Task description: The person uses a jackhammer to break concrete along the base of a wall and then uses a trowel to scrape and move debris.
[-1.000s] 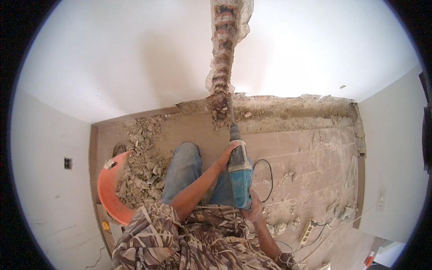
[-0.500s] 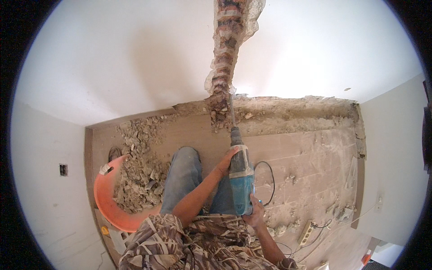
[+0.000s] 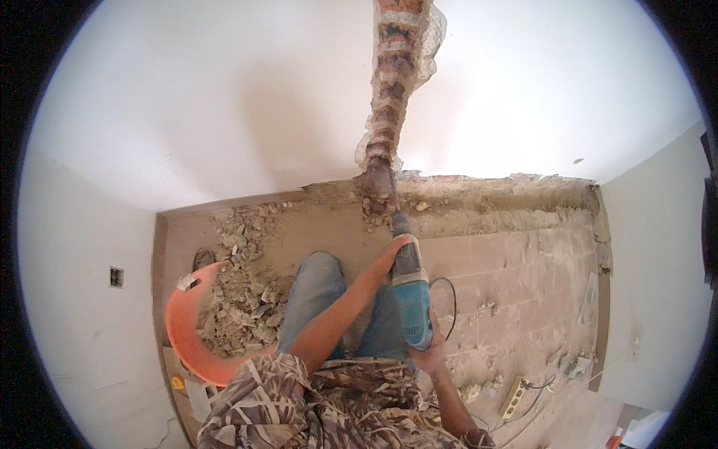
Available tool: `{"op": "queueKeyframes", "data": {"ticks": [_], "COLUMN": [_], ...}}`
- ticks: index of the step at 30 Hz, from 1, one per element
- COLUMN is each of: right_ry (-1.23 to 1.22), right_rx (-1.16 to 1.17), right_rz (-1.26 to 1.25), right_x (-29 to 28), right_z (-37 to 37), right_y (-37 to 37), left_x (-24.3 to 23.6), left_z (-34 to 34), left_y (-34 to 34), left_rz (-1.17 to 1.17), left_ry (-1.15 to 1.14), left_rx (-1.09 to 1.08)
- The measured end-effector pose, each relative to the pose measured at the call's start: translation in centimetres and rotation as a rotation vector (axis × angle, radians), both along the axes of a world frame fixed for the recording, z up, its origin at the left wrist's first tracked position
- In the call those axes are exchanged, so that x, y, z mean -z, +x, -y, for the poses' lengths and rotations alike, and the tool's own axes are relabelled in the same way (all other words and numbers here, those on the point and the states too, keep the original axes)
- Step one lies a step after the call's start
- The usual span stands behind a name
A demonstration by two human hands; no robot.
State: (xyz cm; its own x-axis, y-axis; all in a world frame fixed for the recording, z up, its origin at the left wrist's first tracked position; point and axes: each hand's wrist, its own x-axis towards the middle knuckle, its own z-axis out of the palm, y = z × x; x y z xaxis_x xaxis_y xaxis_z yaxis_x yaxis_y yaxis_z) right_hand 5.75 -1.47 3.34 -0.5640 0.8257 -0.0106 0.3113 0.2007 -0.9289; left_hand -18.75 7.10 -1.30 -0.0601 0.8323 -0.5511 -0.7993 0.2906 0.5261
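Observation:
A teal and dark grey rotary hammer (image 3: 411, 305) points away from me, with its steel bit (image 3: 396, 193) reaching the foot of the wall. My left hand (image 3: 393, 251) is closed around its front part, behind the chuck. At the back end my right hand (image 3: 431, 350) grips the handle; some of its fingers are hidden by the tool body. The bit's tip meets broken masonry where a rough vertical channel (image 3: 390, 97) cut into the white wall comes down to the floor. Loose chunks (image 3: 376, 206) lie beside the bit.
A dug-out strip (image 3: 508, 196) runs along the wall base to the right. Rubble (image 3: 250, 299) heaps on the left beside an orange tub (image 3: 183, 337). A power strip (image 3: 513, 398) with cables lies at lower right. A black cable (image 3: 453, 299) loops beside the tool.
The view has shifted, so the scene sits lower and further right. The bit has sunk nearer the channel's foot, with less of it showing. Both hands keep their hold on the rotary hammer.

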Motion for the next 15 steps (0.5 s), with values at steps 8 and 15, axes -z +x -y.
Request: {"op": "queueKeyframes", "data": {"ticks": [8,15], "right_ry": [-0.091,-0.143], "right_rx": [-0.248,-0.137], "right_rz": [0.236,0.277], "right_x": [-9.2,-12.0], "right_z": [-1.2,3.9], "right_y": [-0.1,-1.5], "left_x": [1.2,-1.8], "left_z": [5.8,7.6], "left_y": [-0.5,-0.5], "left_rz": [0.227,0.177], "left_ry": [-0.081,-0.043], "left_rx": [-0.106,-0.025]}}
